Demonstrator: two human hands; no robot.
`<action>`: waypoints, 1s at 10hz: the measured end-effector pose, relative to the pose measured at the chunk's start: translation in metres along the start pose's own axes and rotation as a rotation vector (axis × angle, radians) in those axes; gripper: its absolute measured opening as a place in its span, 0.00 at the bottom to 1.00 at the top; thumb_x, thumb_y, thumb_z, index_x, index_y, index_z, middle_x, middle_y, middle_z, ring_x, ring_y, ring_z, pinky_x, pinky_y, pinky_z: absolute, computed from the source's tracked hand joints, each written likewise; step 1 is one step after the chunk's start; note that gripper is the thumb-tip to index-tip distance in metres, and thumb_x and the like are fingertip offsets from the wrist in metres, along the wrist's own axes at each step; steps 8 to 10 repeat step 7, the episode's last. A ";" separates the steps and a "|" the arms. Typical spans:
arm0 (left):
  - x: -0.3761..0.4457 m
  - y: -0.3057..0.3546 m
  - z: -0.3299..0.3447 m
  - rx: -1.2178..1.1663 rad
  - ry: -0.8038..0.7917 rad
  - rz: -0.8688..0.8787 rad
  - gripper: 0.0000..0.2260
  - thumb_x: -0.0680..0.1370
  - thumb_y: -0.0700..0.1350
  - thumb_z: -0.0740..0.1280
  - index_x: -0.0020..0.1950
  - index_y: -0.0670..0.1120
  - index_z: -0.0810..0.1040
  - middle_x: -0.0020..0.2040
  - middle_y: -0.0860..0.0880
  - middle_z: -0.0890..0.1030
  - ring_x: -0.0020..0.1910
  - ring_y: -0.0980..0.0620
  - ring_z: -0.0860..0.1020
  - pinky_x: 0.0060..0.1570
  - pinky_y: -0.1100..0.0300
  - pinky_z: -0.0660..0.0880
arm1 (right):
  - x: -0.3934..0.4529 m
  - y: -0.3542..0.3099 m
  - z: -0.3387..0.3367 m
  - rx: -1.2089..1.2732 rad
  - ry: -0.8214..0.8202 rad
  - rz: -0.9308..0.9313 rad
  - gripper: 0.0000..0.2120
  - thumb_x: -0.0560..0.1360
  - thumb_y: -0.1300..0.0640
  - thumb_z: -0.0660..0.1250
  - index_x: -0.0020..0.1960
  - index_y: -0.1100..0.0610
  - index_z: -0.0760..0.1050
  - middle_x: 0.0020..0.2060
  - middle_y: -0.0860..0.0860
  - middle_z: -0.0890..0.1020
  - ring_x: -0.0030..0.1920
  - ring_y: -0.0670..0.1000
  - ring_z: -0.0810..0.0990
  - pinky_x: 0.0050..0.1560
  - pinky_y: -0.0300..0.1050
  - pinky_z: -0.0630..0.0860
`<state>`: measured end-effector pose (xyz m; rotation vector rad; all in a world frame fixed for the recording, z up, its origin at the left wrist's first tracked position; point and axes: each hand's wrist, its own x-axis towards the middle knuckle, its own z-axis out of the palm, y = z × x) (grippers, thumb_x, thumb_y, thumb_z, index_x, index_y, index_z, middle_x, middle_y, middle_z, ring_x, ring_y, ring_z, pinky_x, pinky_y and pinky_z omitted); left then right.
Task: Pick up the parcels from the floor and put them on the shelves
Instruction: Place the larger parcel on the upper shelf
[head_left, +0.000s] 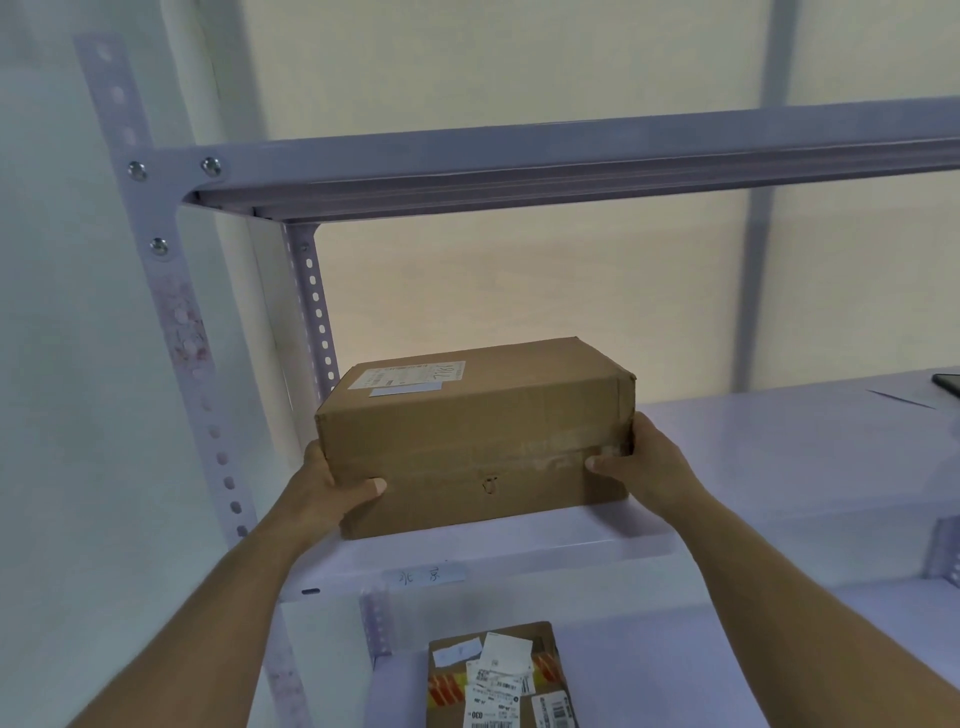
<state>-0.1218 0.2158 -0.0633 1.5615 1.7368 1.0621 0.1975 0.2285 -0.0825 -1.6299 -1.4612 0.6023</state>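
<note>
Both hands, left hand and right hand, clasp the box ends at the shelf front edge; early release risks tipping off.

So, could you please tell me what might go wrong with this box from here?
The brown cardboard box sits near the front edge of the white metal shelf, its near left corner about at the lip; if the left hand and right hand let go now, it might tip off. If it fell, it could land on the labelled cardboard parcel on the shelf below.
</note>
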 end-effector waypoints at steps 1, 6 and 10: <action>-0.004 -0.001 0.000 -0.043 0.004 0.019 0.40 0.72 0.47 0.72 0.76 0.49 0.53 0.73 0.44 0.67 0.69 0.41 0.69 0.67 0.43 0.68 | -0.004 0.001 -0.002 0.019 0.004 0.019 0.39 0.69 0.54 0.72 0.74 0.57 0.56 0.65 0.54 0.74 0.59 0.55 0.74 0.55 0.47 0.70; -0.062 0.017 0.010 -0.065 0.356 0.419 0.33 0.70 0.57 0.64 0.74 0.55 0.60 0.72 0.56 0.64 0.70 0.52 0.65 0.62 0.57 0.65 | -0.043 -0.010 -0.011 -0.120 0.350 -0.004 0.41 0.69 0.42 0.67 0.75 0.56 0.55 0.71 0.55 0.67 0.69 0.57 0.69 0.63 0.57 0.71; -0.075 0.027 0.021 0.025 0.357 0.531 0.31 0.72 0.56 0.64 0.75 0.55 0.60 0.76 0.54 0.61 0.74 0.53 0.60 0.68 0.55 0.61 | -0.061 -0.023 -0.003 -0.178 0.383 -0.107 0.32 0.71 0.43 0.65 0.71 0.55 0.63 0.67 0.54 0.71 0.64 0.55 0.73 0.56 0.52 0.72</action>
